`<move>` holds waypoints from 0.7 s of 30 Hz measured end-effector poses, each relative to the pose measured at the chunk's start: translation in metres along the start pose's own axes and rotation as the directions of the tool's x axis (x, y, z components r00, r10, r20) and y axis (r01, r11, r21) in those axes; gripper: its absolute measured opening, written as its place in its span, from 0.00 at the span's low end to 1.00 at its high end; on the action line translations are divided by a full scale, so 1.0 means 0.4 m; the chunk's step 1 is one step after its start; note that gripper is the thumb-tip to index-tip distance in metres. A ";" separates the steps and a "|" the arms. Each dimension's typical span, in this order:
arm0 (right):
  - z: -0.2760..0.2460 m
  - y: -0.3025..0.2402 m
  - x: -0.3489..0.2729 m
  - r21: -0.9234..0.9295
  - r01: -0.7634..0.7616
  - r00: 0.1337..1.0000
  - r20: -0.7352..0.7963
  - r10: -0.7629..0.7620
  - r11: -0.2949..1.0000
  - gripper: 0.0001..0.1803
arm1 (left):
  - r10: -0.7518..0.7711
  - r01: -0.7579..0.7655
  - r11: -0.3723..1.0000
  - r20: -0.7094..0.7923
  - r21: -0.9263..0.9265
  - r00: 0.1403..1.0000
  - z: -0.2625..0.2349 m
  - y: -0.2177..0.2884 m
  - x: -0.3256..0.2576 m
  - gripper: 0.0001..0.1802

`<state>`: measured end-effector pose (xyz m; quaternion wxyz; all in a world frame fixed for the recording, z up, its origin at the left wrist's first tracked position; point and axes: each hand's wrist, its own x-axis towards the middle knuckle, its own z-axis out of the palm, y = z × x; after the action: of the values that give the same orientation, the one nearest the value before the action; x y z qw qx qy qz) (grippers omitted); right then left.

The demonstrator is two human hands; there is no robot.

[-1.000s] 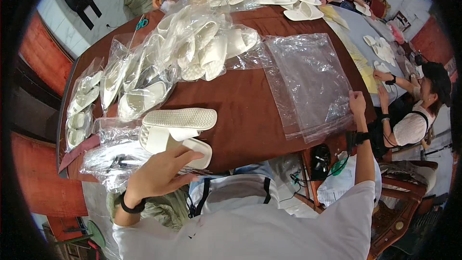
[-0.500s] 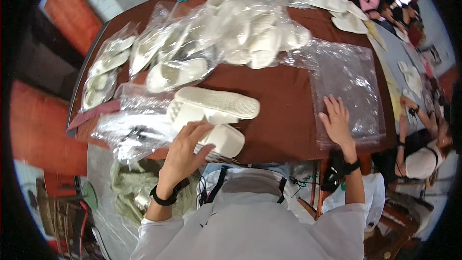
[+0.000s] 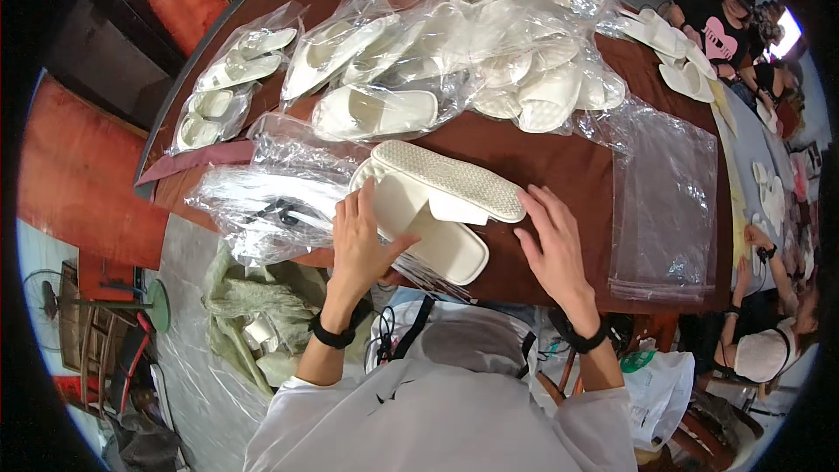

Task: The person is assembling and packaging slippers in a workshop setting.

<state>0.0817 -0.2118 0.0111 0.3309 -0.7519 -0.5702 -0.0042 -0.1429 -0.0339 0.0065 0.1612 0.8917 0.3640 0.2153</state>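
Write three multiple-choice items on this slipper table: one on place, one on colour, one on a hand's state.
1. Where does the flat stack of clear plastic bags lie relative to the right hand?
A. To its right
B. To its left
C. Under it
2. What colour is the ridged-sole slipper lying sole up between the hands?
A. Black
B. White
C. Red
3. How is the left hand?
A. Clenched in the air
B. Resting, fingers spread, on the lower white slipper
C. Gripping scissors

A: the bags lie right of that hand.
B: its sole is white.
B: the palm lies on the slipper.
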 end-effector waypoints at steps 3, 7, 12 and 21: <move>0.051 0.022 0.041 0.087 0.031 1.000 -0.005 -0.031 0.996 0.23 | -0.022 0.022 0.998 -0.005 -0.058 1.000 0.009 0.005 0.007 0.51; 0.033 0.012 0.058 0.292 -0.030 0.990 -0.126 0.069 0.956 0.17 | -0.012 0.006 0.993 -0.053 -0.121 0.999 -0.004 0.028 0.011 0.46; -0.086 0.000 0.049 0.395 -0.091 0.939 -0.272 0.210 0.914 0.10 | 0.062 -0.056 0.969 0.017 -0.240 0.998 -0.056 0.081 0.027 0.41; -0.239 0.068 0.060 0.576 -0.208 0.873 -0.256 0.416 0.791 0.09 | 0.358 -0.179 0.801 0.217 -0.572 0.908 0.001 0.110 0.084 0.38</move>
<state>0.1490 -0.2427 0.0816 0.6225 -0.7009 -0.3414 0.0681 -0.0955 -0.0397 0.0348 0.4284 0.8754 0.1262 0.1851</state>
